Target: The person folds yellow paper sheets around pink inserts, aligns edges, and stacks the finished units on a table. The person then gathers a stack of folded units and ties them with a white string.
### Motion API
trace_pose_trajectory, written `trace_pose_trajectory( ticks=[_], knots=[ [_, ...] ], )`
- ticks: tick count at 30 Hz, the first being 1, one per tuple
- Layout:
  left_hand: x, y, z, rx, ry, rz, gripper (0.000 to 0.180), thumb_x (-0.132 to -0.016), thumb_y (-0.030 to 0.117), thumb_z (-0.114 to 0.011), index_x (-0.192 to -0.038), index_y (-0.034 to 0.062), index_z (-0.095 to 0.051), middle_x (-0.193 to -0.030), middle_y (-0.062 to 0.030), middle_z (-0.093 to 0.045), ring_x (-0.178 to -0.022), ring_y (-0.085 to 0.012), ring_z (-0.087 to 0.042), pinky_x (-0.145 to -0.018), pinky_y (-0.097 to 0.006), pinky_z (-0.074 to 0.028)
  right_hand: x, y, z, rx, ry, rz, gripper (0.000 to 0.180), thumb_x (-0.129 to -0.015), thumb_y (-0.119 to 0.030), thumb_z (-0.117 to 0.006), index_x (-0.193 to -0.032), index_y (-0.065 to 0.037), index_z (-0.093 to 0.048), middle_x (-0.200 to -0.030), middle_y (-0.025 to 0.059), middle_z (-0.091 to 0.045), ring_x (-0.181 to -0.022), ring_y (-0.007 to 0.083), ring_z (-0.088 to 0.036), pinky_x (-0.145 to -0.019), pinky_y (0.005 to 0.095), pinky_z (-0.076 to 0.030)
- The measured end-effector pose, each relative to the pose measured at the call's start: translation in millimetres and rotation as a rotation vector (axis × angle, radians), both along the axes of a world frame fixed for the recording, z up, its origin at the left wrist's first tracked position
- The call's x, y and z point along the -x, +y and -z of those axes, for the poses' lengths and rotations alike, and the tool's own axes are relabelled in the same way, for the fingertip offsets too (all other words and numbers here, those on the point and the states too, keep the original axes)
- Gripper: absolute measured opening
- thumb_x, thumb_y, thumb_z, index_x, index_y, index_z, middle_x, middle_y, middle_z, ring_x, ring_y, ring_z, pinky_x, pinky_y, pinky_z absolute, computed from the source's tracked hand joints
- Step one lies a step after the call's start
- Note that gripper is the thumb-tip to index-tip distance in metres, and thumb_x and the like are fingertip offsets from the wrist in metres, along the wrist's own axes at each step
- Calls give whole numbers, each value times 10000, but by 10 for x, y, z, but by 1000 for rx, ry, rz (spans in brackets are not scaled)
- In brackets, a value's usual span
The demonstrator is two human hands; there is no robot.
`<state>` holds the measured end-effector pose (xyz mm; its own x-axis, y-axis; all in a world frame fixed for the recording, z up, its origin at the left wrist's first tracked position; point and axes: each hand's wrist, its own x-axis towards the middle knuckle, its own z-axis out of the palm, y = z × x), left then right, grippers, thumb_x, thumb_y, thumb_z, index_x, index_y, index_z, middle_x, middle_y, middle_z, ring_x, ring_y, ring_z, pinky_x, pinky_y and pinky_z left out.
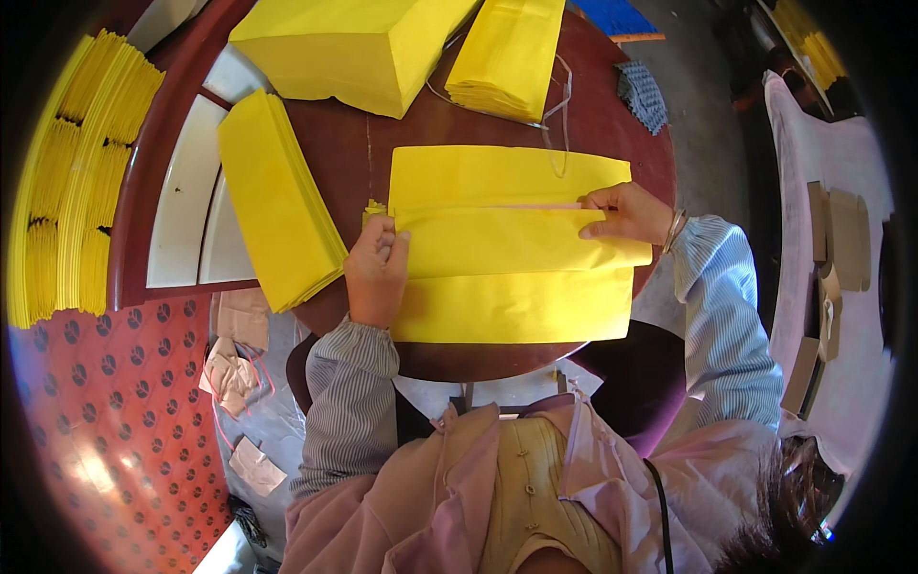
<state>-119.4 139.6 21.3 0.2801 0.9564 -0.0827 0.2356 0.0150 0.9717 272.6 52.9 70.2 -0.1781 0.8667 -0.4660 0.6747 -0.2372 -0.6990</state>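
The things are carried by a round, dark red surface [330, 163]. Its near middle is covered by yellow paper [516, 306], spread flat and creased across in wide bands. At the left, a slanting yellow stack [277, 201] is laid over the rim. The far side is occupied by a large yellow block [382, 43] and, just beside it, a yellow bundle [502, 57]. A blue-grey cloth [642, 96] is placed at the right rim.

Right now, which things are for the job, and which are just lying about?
For the job:
Folded yellow piece, with the left hand at its left edge and the right hand pinching a layer.
Probably the left yellow stack and upper yellow stack too.

Seemingly just lying about:
Grey-blue textured piece.
Crumpled tan paper.
Brown cardboard.
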Motion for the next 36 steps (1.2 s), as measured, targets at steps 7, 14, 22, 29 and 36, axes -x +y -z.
trace_pose_trajectory(
  ticks=[7,14,22,29,36],
  knots=[
    [-18,56,-32,-29,74,42,59,-1040,44,-631,-1065,27,-580,-776,75,-530,-653,15,-409,-573,-196,-306,-37,44,29,-62,-56,-30,326,-868,-253,-851,-1049,-18,-716,-780,95,-661,-728,203,-643,-712,363,-515],
    [19,65,-18,27,50,42,106,-1003,33,-658,-1074,-19,-597,-827,-4,-605,-742,-32,-540,-646,-218,-449,-7,-132,57,-362,-210,-82,359,-811,-261,-878,-1068,-53,-737,-1000,118,-695,-936,321,-663,-830,418,-538],
    [42,76,46,31,-61,66,118,-1019,35,-644,-1103,-29,-592,-875,-18,-637,-793,-36,-577,-690,-196,-455,-83,-31,79,-246,101,31,387,-768,-229,-931,-888,-49,-611,-880,71,-663,-820,209,-621,-760,360,-506],
    [76,102,7,38,-19,92,116,-1029,37,-634,-1112,-20,-577,-875,-14,-626,-782,-31,-554,-670,-196,-431,-103,60,69,-55,-2,15,358,-796,-192,-911,-951,-58,-617,-791,17,-586,-732,135,-508,-684,336,-434],
    [48,114,-15,48,-55,118,155,-1020,38,-651,-1142,-16,-573,-947,-37,-674,-841,-45,-600,-727,-196,-461,-22,-17,-21,-56,276,93,491,-786,-99,-906,-1184,-94,-619,-1098,48,-700,-1014,193,-676,-916,318,-539]
  ],
)
